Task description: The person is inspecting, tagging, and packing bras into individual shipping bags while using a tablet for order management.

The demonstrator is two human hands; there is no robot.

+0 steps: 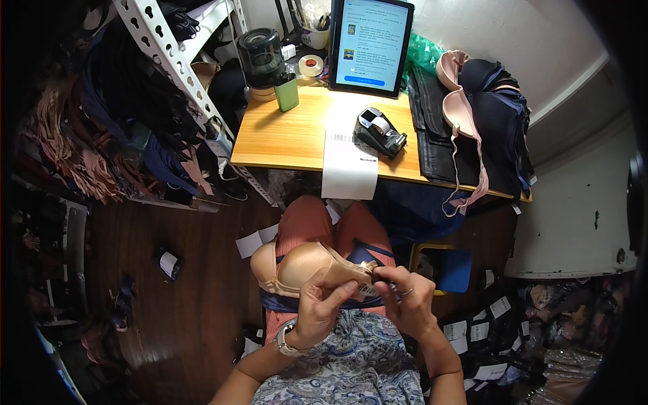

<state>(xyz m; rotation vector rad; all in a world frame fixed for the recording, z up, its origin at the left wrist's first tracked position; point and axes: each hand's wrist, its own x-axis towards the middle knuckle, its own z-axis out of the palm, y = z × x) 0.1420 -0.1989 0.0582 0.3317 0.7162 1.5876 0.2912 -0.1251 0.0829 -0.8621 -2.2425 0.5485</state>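
Note:
A beige padded bra (306,263) lies over my lap, its moulded cups facing up to the left. My left hand (324,298) pinches its side band between thumb and fingers. At the band's end, my right hand (407,296) grips a small part near the strap and a tag with a printed code (367,289); the fingers hide exactly what is held. Beneath the beige bra, a navy bra (372,255) rests across my thighs, partly covered.
Ahead stands a wooden table (283,136) bearing a tablet (371,48), a tape dispenser (380,132), a printed paper sheet (349,172) and a green box (287,92). Stacked bras (488,111) fill its right end. A metal rack (172,66) stands left; labelled black parcels (478,331) lie on the floor right.

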